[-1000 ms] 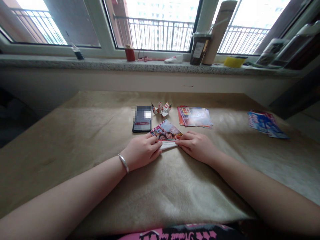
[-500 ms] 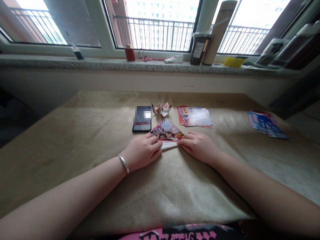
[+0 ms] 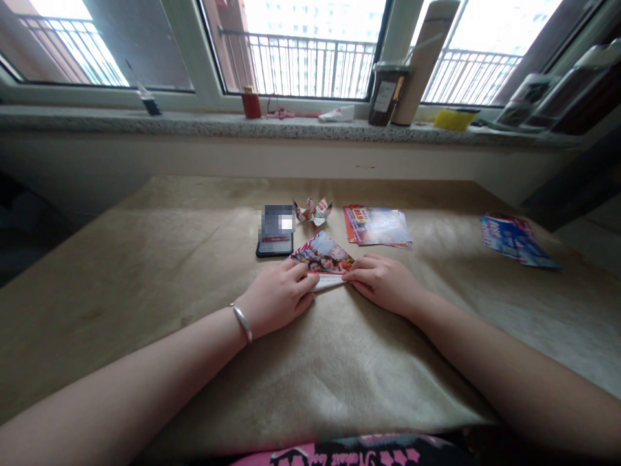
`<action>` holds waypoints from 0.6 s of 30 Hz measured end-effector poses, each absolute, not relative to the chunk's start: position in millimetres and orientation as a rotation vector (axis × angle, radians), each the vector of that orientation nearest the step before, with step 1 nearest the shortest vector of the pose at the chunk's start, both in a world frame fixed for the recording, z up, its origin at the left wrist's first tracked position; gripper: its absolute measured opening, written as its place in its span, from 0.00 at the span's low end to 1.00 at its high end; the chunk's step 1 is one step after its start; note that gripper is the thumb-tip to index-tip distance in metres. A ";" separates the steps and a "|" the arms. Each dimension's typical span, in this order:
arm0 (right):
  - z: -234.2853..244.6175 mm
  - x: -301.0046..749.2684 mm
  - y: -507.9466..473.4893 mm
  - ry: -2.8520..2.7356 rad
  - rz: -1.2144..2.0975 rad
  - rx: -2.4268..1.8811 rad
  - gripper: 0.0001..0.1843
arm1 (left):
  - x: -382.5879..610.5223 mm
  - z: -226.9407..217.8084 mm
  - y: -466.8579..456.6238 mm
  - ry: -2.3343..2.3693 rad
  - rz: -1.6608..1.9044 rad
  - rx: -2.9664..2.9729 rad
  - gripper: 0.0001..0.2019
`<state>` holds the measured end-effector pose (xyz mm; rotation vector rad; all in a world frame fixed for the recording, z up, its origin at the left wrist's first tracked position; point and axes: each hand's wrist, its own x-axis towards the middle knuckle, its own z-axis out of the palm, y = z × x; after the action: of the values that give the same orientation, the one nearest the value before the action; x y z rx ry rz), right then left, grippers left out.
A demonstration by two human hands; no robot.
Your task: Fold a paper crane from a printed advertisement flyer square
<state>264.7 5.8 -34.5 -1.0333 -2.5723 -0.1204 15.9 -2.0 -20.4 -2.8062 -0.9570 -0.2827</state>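
A printed paper sheet (image 3: 324, 254), folded to a triangle with a white strip along its near edge, lies on the table between my hands. My left hand (image 3: 277, 291), with a silver bangle at the wrist, grips its left corner, fingers curled on the strip. At the right corner, the closed fingers of my right hand (image 3: 385, 283) pinch the edge. Just beyond the sheet stands a folded paper figure (image 3: 314, 211) with pointed tips. A phone (image 3: 275, 243), partly blurred out, rests left of that figure.
Glossy printed leaflets (image 3: 381, 226) are stacked right of the figure, and more blue leaflets (image 3: 521, 243) lie farther right. Beyond the table (image 3: 145, 272), a stone windowsill (image 3: 204, 126) holds a dark jar (image 3: 387, 94), a red container (image 3: 251, 102) and a yellow item (image 3: 455, 119).
My left thumb has slid slightly to the right along the white strip. Both hands otherwise stay at the paper's corners, and the other things have not moved.
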 end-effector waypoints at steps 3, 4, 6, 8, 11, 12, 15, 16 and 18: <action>-32.8 263.8 4.5 -2.598 -0.165 -1.054 0.10 | 16.4 -18.9 -4.1 -0.968 -0.240 -2.803 0.15; -32.1 263.5 4.0 -2.610 -0.182 -1.057 0.10 | 16.7 -18.5 -5.0 -0.971 -0.231 -2.796 0.16; -30.7 262.9 3.3 -2.633 -0.209 -1.057 0.10 | 17.2 -18.2 -6.7 -0.976 -0.223 -2.782 0.16; -29.8 262.8 3.0 -2.645 -0.222 -1.053 0.11 | 17.8 -18.5 -7.9 -0.984 -0.232 -2.777 0.16; -29.3 263.0 2.7 -2.652 -0.212 -1.059 0.11 | 19.0 -19.9 -8.9 -1.015 -0.250 -2.784 0.15; -29.0 263.0 2.6 -2.652 -0.207 -1.060 0.11 | 19.5 -20.3 -9.0 -1.017 -0.257 -2.794 0.15; -27.7 262.5 1.9 -2.659 -0.214 -1.064 0.11 | 21.3 -21.1 -8.6 -0.977 -0.267 -2.845 0.16; -26.9 262.2 1.6 -2.666 -0.223 -1.059 0.11 | 21.7 -21.1 -8.3 -0.956 -0.262 -2.862 0.16; -25.4 261.8 0.9 -2.680 -0.245 -1.046 0.11 | 22.3 -20.8 -7.4 -0.930 -0.233 -2.882 0.18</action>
<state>261.8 0.9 -25.4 -1.0459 -2.6802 -0.2451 22.3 -7.4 -20.8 -2.8818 -0.9299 -0.2333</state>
